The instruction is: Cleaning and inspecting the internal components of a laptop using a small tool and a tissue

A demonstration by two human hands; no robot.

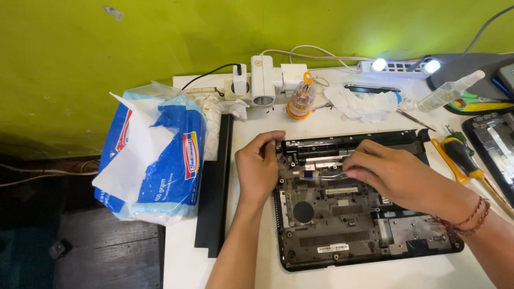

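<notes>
Left hand (pixel 258 167) curled on the left edge of an opened black plastic laptop base (pixel 342 235), fingers hooked over its corner. Right hand (pixel 393 174) pinching a thin metal piece inside, near the hinge. Base flat on white surface (pixel 182 267). Beside: long black strip (pixel 217 187), crinkled blue-white bag (pixel 155 160), yellow-handled screwdriver (pixel 463 158).

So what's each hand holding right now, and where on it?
Left hand grips the laptop base at its upper left corner. Right hand rests fingertips on the metal pipe inside; whether it pinches anything cannot be told.
</notes>
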